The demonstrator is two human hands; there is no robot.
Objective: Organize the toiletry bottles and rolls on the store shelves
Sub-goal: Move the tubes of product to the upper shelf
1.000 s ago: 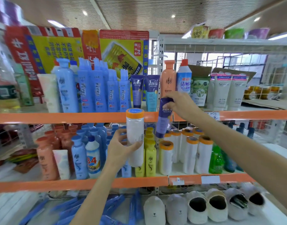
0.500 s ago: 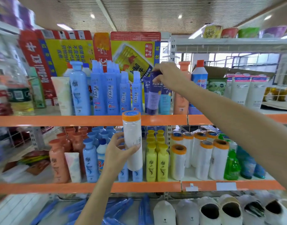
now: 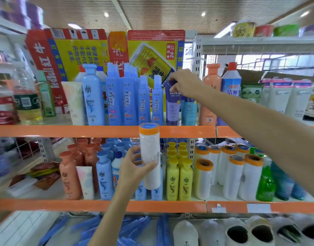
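Right hand (image 3: 183,82) up at 12 o'clock, closed over the top end of a purple tube (image 3: 173,105) standing upright on the upper orange shelf (image 3: 64,130), with its lower end down at the shelf board. Just at 3 o'clock of that tube, a teal tube (image 3: 189,110), then a peach pump bottle (image 3: 210,96) and a blue-and-white cleaner bottle (image 3: 230,84); at 9 o'clock of it, a row of blue spray bottles (image 3: 127,98), touching side by side. Left hand (image 3: 135,170) lower, near centre, wrapped around the lower half of a white roll (image 3: 150,157) with an orange cap, held upright in front of the shelving, cap level with the upper shelf's lip, thumb across the front of the roll. Behind and to 3 o'clock of it on the lower orange shelf (image 3: 170,205), yellow bottles (image 3: 179,176) in a tight group, then more white rolls (image 3: 232,173) with orange ends standing together; to 9 o'clock, blue bottles (image 3: 104,176) and peach bottles (image 3: 71,173). Down at 5 o'clock, slippers (image 3: 250,233) on the bottom tier
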